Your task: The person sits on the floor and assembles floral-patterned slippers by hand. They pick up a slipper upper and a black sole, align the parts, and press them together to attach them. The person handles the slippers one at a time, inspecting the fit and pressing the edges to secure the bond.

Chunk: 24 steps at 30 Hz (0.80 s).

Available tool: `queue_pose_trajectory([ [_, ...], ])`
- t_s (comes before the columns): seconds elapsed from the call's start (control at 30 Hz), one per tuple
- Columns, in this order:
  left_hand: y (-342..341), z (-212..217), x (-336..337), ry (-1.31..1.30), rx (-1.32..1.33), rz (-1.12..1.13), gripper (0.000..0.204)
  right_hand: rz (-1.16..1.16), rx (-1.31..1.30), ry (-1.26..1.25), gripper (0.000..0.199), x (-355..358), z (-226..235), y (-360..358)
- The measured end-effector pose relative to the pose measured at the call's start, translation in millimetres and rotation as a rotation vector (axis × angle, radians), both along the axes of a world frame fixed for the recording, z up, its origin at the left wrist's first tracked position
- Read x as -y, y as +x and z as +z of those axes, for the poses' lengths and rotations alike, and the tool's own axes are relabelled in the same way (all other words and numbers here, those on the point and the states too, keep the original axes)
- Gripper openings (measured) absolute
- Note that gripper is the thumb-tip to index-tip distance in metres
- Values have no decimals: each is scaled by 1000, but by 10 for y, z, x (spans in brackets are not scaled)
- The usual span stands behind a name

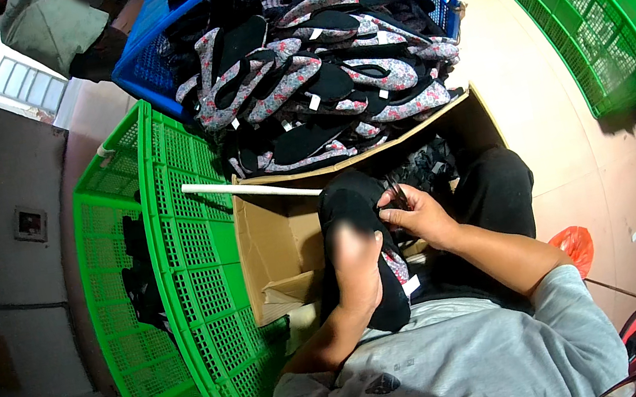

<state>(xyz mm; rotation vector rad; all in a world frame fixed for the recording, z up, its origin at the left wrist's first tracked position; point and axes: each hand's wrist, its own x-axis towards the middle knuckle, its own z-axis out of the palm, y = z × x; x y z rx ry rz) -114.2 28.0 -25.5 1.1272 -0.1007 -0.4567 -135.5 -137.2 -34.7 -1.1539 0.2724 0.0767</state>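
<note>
My left hand [357, 269] is closed around a black fabric slipper [391, 308] with a floral lining and a white tag [411, 285], holding it over my left thigh. Beside it, my right hand [422, 219] pinches a small dark tool [395, 192] that looks like thread snips, close to the slipper's edge. Its fingers partly cover the tool, so its exact shape is unclear. Beyond my knees, a large heap of similar black and floral slippers [332, 81] spills toward me from a blue crate [143, 58].
An open cardboard box [280, 222] stands around my legs, with a white rod [249, 188] across its corner. Green plastic crates [209, 301] stand at my left, another green crate [573, 13] at far right. A red plastic bag [574, 250] lies right of me; another person [54, 28] is at far left.
</note>
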Motion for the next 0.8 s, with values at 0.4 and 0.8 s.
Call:
queue_pose_trajectory([
  [0.4,150,245,-361,229,-24,-50,31,0,107,-74,15,11,-104,-1],
  [0.8,231,192,-381,454,173,-39,17,6,415,-488,35,54,-29,-35],
])
